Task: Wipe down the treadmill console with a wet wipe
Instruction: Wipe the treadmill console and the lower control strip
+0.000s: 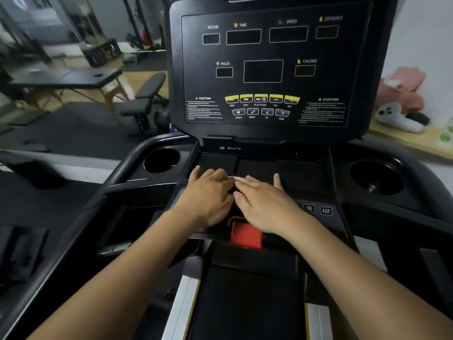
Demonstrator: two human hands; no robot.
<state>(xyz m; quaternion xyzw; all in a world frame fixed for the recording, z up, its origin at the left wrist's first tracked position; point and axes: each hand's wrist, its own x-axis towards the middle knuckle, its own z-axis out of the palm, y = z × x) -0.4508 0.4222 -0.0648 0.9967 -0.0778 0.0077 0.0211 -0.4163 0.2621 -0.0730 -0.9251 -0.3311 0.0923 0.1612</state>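
Observation:
The black treadmill console [267, 69] stands upright ahead of me, its display windows dark and a row of yellow buttons [261, 98] below them. Both my hands rest side by side on the flat lower deck [299, 173] under it. My left hand [208, 195] has its fingers curled. My right hand [264, 202] lies flat with the fingers spread. A small strip of the white wet wipe [233, 178] shows between their fingertips; the rest is hidden under the hands. The red safety key [246, 235] sits just below my wrists.
Round cup holders lie at the left [161, 160] and right [376, 177] of the deck. Speed buttons marked 9 and 12 [317, 209] are beside my right wrist. A weight bench [147, 94] and massage table [63, 79] stand off to the left; a wooden shelf with items [407, 133] is at right.

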